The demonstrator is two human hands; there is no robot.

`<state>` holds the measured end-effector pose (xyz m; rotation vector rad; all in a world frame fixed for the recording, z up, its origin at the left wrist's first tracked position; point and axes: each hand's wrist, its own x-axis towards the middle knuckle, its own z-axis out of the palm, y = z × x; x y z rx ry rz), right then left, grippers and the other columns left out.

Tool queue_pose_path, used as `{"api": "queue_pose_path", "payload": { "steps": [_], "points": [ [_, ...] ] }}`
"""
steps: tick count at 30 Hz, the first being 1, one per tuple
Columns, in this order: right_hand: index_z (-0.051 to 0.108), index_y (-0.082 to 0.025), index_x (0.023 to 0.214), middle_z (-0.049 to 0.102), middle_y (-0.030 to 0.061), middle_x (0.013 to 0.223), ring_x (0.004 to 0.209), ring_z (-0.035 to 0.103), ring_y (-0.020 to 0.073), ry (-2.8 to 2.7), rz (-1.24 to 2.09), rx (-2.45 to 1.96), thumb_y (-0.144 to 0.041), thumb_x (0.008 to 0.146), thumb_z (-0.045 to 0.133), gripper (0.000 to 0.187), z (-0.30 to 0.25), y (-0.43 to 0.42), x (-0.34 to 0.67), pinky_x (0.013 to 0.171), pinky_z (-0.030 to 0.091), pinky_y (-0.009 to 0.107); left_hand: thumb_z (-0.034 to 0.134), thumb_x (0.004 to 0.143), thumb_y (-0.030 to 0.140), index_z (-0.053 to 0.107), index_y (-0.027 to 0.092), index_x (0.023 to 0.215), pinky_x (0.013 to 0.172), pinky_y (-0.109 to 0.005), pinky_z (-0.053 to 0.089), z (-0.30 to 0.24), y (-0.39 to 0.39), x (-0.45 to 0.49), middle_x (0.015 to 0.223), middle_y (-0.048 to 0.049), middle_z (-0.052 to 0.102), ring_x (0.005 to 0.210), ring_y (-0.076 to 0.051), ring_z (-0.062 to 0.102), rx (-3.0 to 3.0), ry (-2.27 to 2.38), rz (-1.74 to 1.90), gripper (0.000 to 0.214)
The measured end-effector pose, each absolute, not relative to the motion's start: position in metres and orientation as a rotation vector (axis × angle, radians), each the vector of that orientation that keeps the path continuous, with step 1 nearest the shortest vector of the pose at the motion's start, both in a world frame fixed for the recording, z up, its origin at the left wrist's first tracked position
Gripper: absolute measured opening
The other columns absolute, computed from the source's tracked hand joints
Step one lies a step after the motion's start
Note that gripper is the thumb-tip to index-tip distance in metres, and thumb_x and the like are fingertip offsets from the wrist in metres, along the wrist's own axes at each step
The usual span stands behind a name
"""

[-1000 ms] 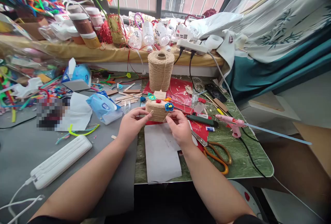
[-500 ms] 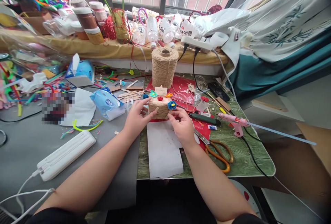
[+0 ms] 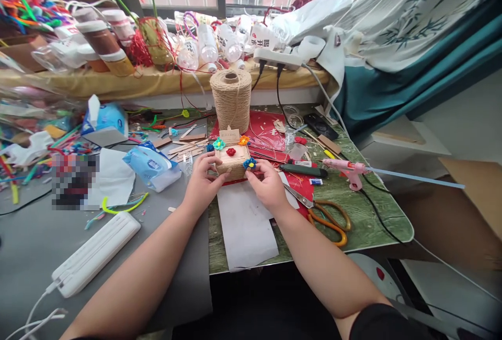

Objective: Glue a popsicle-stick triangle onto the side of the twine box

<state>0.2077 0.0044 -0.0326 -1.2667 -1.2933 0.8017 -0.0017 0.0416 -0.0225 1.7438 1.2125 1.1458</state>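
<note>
We list one twine-wrapped box (image 3: pixel 235 170), held between two hands above the near part of the table (image 3: pixel 380 225); whether it touches the surface we cannot tell. Left hand (image 3: pixel 204 180): fingers bent at the box's left side, thumb on its front. Right hand (image 3: pixel 267 185): thumb and fingers closed on the near right corner, by a blue flower (image 3: pixel 249 163). On top we count a red flower (image 3: pixel 231 152), a teal flower (image 3: pixel 218 144) and an orange flower (image 3: pixel 243 140). Behind: one upright spool of twine (image 3: pixel 230 104). In front: white paper (image 3: pixel 245 225). To the right: scissors (image 3: pixel 309 203), a green-handled knife (image 3: pixel 304 170), a pink glue gun (image 3: pixel 347 166) with blue stick. To the left: one blue tissue pack (image 3: pixel 151 167).
</note>
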Motion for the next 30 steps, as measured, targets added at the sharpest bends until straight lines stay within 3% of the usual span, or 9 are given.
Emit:
{"api": "queue_pose_path", "payload": {
  "steps": [6, 10, 14, 17, 20, 24, 30],
  "points": [
    [0.070, -0.023, 0.088, 0.065, 0.0085, 0.121, 0.106, 0.066, 0.0229, -1.204, 0.832, -1.187, -0.042, 0.089, 0.072, 0.019, -0.030, 0.003, 0.207, 0.084, 0.058, 0.034, 0.083, 0.079, 0.036, 0.064, 0.025, 0.111, 0.069, -0.025, 0.058, -0.024, 0.044, -0.003, 0.143, -0.0080, 0.051, 0.088, -0.012, 0.060, 1.688, 1.160, 1.198, 0.039],
    [0.069, -0.023, 0.087, 0.065, 0.0075, 0.116, 0.102, 0.066, 0.0213, -1.169, 0.887, -1.164, -0.042, 0.088, 0.072, 0.020, -0.028, 0.001, 0.207, 0.083, 0.058, 0.032, 0.080, 0.084, 0.035, 0.064, 0.031, 0.132, 0.081, -0.030, 0.057, -0.020, 0.042, -0.005, 0.132, -0.0073, 0.057, 0.090, -0.014, 0.059, 1.816, 1.189, 1.195, 0.051],
    [0.068, -0.023, 0.089, 0.068, 0.0066, 0.112, 0.097, 0.066, 0.0203, -1.135, 0.919, -1.192, -0.044, 0.090, 0.071, 0.022, -0.030, 0.001, 0.207, 0.084, 0.056, 0.033, 0.076, 0.088, 0.040, 0.062, 0.034, 0.140, 0.088, -0.033, 0.058, -0.022, 0.044, -0.006, 0.140, -0.0093, 0.051, 0.119, -0.023, 0.059, 1.871, 1.200, 1.119, 0.054],
    [0.069, -0.023, 0.092, 0.069, 0.0066, 0.113, 0.101, 0.065, 0.0212, -1.125, 0.918, -1.210, -0.045, 0.090, 0.071, 0.022, -0.034, 0.002, 0.207, 0.087, 0.055, 0.034, 0.072, 0.092, 0.042, 0.060, 0.033, 0.141, 0.102, -0.040, 0.055, -0.029, 0.047, -0.006, 0.159, -0.0104, 0.035, 0.147, -0.031, 0.040, 1.915, 1.205, 1.056, 0.052],
    [0.070, -0.023, 0.092, 0.068, 0.0067, 0.117, 0.102, 0.066, 0.0215, -1.118, 0.922, -1.203, -0.045, 0.090, 0.072, 0.022, -0.037, 0.004, 0.207, 0.087, 0.055, 0.035, 0.068, 0.095, 0.044, 0.053, 0.033, 0.147, 0.114, -0.047, 0.048, -0.034, 0.049, -0.005, 0.168, -0.0091, 0.025, 0.158, -0.033, 0.024, 1.856, 1.154, 1.038, 0.054],
    [0.070, -0.023, 0.092, 0.067, 0.0068, 0.116, 0.104, 0.065, 0.0217, -1.114, 0.919, -1.177, -0.044, 0.091, 0.071, 0.020, -0.036, 0.004, 0.206, 0.087, 0.055, 0.034, 0.063, 0.098, 0.046, 0.046, 0.032, 0.153, 0.114, -0.049, 0.049, -0.033, 0.047, -0.002, 0.156, -0.0095, 0.050, 0.141, -0.031, 0.051, 1.705, 1.057, 0.998, 0.059],
    [0.070, -0.024, 0.088, 0.062, 0.0073, 0.114, 0.107, 0.064, 0.0223, -1.114, 0.870, -1.086, -0.041, 0.090, 0.072, 0.017, -0.021, -0.002, 0.206, 0.088, 0.056, 0.034, 0.070, 0.094, 0.045, 0.033, 0.032, 0.161, 0.112, -0.048, 0.051, -0.029, 0.043, 0.003, 0.156, -0.0110, 0.052, 0.136, -0.030, 0.057, 1.500, 1.009, 1.065, 0.077]
  ]
}}
